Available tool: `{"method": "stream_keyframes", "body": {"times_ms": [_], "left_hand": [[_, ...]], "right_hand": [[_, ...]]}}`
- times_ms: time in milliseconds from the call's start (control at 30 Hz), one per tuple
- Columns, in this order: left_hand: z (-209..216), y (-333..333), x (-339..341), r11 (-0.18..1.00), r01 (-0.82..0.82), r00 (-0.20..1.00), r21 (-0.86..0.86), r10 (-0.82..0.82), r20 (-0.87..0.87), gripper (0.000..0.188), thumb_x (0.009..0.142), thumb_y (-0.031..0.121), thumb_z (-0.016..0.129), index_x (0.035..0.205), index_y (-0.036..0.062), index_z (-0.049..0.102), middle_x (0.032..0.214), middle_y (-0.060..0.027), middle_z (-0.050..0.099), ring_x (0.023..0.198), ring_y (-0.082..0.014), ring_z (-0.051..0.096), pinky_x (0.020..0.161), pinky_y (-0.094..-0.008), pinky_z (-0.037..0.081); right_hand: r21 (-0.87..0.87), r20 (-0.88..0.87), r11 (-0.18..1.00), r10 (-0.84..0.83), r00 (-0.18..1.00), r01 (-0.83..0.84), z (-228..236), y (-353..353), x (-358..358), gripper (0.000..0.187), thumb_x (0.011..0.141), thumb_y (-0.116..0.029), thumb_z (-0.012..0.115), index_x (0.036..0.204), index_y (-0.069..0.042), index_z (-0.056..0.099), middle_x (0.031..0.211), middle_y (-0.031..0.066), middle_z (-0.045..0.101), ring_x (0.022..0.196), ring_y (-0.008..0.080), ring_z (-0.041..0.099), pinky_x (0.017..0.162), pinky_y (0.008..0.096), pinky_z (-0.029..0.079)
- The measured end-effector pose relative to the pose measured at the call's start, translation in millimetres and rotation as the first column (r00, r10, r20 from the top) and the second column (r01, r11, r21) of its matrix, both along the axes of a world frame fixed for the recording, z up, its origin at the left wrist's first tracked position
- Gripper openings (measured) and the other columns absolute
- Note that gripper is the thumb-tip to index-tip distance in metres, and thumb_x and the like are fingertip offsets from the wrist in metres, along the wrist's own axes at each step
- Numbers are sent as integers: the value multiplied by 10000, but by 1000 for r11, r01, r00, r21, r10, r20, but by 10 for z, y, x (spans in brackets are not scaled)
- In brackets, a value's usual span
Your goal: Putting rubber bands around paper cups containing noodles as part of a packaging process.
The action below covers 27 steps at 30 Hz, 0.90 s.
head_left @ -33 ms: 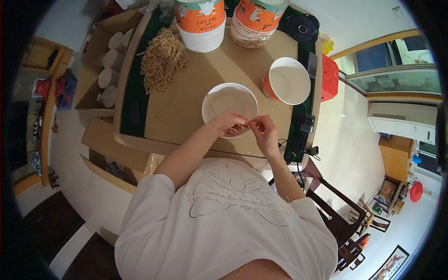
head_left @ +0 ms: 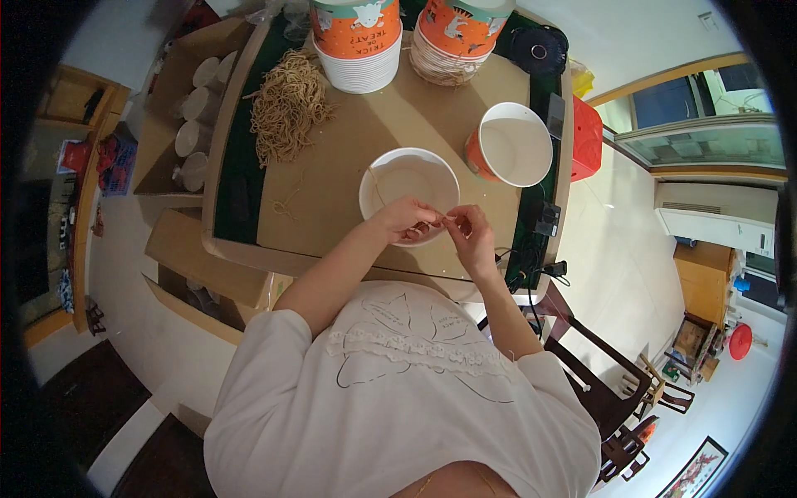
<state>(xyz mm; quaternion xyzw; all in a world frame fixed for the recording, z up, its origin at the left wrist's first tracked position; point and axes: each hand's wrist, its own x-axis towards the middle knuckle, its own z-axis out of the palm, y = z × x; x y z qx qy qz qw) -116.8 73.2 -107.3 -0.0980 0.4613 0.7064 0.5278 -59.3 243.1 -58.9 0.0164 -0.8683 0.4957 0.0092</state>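
Note:
Right in front of me stands a white-lined paper bucket [head_left: 423,174], its mouth facing up. Over its near rim my left hand [head_left: 408,221] and my right hand [head_left: 470,236] meet, fingertips pinched together. A thin tan cord [head_left: 378,189] hangs over the far left of the rim and runs down inside toward my left hand. Both hands appear closed on this cord at the rim, though the bit between the fingertips is too small to see clearly. A heap of similar cords [head_left: 289,106] lies farther left, and one loose cord [head_left: 286,205] rests on the cardboard.
Another orange-and-white bucket [head_left: 516,145] leans to the right. Two stacks of printed buckets, one plain-rimmed [head_left: 359,66] and one with cords around it [head_left: 448,65], stand at the back. Black cables [head_left: 531,264] lie at the right edge. Open cartons [head_left: 170,158] flank the table's left.

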Motion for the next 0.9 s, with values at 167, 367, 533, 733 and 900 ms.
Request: {"method": "stream_keyframes", "body": {"times_ms": [167,367,533,733,900], "left_hand": [[139,-1,-6,985,48,988,-164,-71,-137,151,794,190,633,899,89,675,770,24,601,605,-40,477,481,-175,346],[170,-15,-3,976,7,970,-218,-59,-234,173,737,157,654,879,65,690,731,20,601,588,-64,480,482,-212,351],[216,-3,24,969,-37,950,-243,-42,-311,139,720,159,665,808,56,696,705,3,611,577,-66,480,500,-220,378],[5,40,109,952,-158,812,-261,-25,-583,180,720,178,687,805,20,683,738,-40,653,657,-89,575,558,-253,447],[270,27,36,948,-133,858,-290,-36,-512,172,768,136,644,823,-25,669,757,-78,666,681,-96,604,582,-246,473]], "right_hand": [[-37,56,999,-7,998,10,-3,26,-11,108,777,-45,678,874,-31,632,781,85,564,641,165,555,583,276,461],[-4,76,999,45,996,-44,-42,58,-27,77,795,-66,663,848,-18,635,769,91,554,637,178,561,583,278,462],[-15,69,999,43,997,-43,20,44,-32,69,808,-69,648,847,-15,631,771,96,547,637,184,568,582,287,466],[7,63,998,68,996,-69,7,53,-28,67,795,-68,651,836,-21,627,765,96,544,639,199,563,584,293,465],[60,52,996,64,997,-68,29,63,-45,82,766,-64,665,833,-35,629,742,89,544,630,198,549,576,296,457]]}}
